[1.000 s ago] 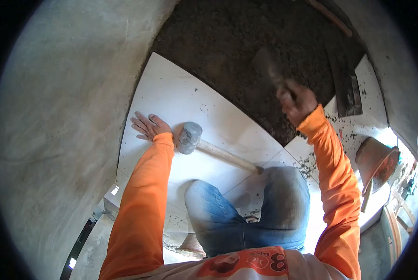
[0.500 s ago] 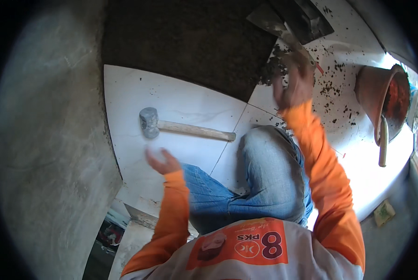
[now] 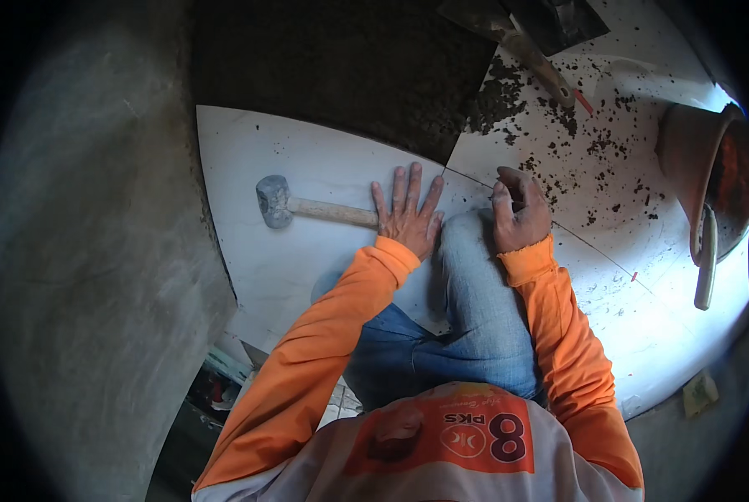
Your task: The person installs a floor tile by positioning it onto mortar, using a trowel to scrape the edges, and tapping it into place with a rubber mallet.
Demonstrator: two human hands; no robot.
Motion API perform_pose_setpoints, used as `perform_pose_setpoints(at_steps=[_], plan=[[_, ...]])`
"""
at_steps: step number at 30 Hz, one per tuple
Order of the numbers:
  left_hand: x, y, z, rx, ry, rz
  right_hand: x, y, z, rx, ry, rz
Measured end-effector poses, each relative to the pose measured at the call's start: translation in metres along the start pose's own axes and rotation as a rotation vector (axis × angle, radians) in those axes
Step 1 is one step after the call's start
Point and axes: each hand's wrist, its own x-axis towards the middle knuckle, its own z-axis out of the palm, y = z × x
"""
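My left hand (image 3: pixel 406 216) lies with fingers spread over the white floor tile (image 3: pixel 307 163), covering the handle end of a mallet (image 3: pixel 332 211). The mallet has a grey head and a pale wooden shaft, and its head points left. Beside my right knee, my right hand (image 3: pixel 521 213) is loosely curled, a gap showing between thumb and fingers and nothing visible in it. Beyond the tile is a bed of dark wet mortar (image 3: pixel 324 67). A trowel (image 3: pixel 541 71) with a worn handle lies at the far right, past my right hand.
A dark flat float (image 3: pixel 592 25) lies by the trowel. Mortar crumbs (image 3: pixel 613 146) litter the right tiles. A brownish bucket (image 3: pixel 688 155) tilts at the right, a pale handle (image 3: pixel 706 259) at its rim. A grey wall (image 3: pixel 98 226) closes off the left side.
My right hand has drawn back from the trowel, which now lies released on the floor. My left hand has moved right and forward onto the tile by the mallet's handle.
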Motion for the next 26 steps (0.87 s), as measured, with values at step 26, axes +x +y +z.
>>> perform_pose_setpoints(at_steps=[26], plan=[[-0.294,-0.316,0.152,-0.414,0.617,-1.978,0.067,-0.128,0.35,-0.693,-0.538,-1.367]])
